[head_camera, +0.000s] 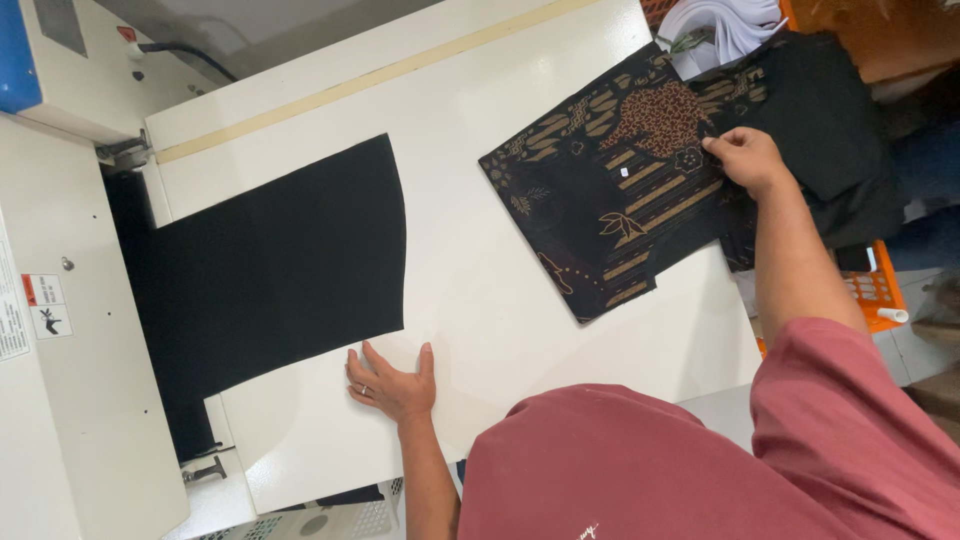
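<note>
The left hand (392, 382) is laid flat on the white counter (480, 290), fingers spread and gripping nothing, just beside the edge of the black fabric panel (290, 265) that runs under the white press machine (70, 400). The right hand (748, 158) is closed on the patterned black-and-gold fabric piece (620, 215) near the counter's far edge. Unheld, the black panel could skew at the machine's mouth; the patterned piece could drag its stack askew.

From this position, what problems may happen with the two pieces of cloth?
1. The black cloth runs into the machine opening; with only the left hand at its corner, it may lie skewed.
2. The patterned cloth overhangs the white table at its edge; the right hand could pull it off.
</note>
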